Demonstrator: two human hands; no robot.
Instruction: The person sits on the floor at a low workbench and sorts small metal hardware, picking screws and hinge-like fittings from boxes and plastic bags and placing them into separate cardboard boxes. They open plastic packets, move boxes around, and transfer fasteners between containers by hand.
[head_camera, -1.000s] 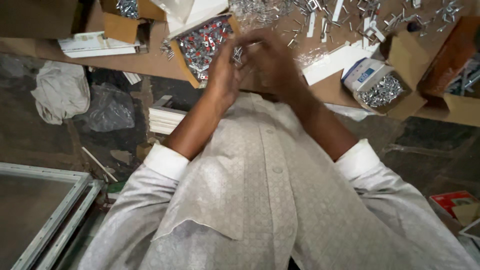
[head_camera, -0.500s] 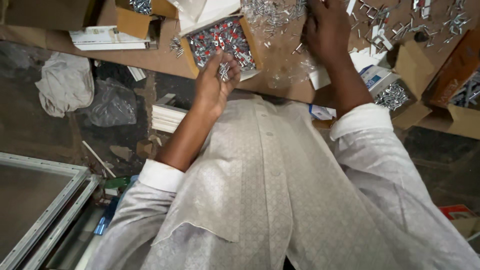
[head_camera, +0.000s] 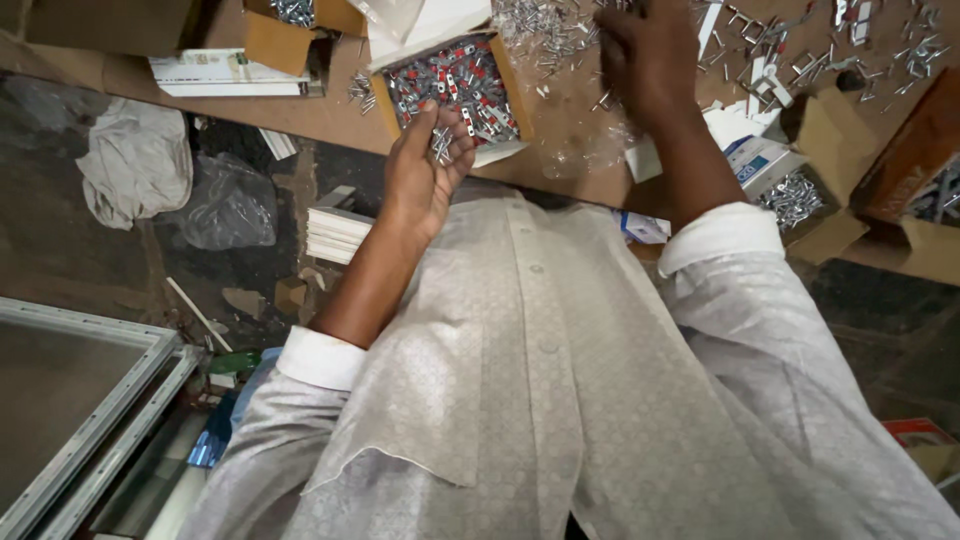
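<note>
My left hand (head_camera: 418, 180) is cupped palm up at the table's near edge, with several small metal pieces (head_camera: 441, 146) lying in it. It sits right against an open cardboard box (head_camera: 510, 88) filled with small silver and red parts. My right hand (head_camera: 645, 60) reaches farther onto the brown table (head_camera: 330, 118), fingers down among a scatter of loose metal pieces (head_camera: 545, 30). Its fingertips run to the frame's top edge, so its grip is hidden. My white patterned shirt fills the lower frame.
A white and blue box of screws (head_camera: 785, 192) and a brown box (head_camera: 915, 150) stand at right, another cardboard box (head_camera: 290, 28) and a white booklet (head_camera: 235, 75) at left. On the floor lie a cloth (head_camera: 135, 165), a plastic bag (head_camera: 225, 210) and a metal frame (head_camera: 90, 400).
My hands, joined in front of me a second ago, have parted. The left stays by the box with pieces in its palm; the right has moved out onto the loose pile.
</note>
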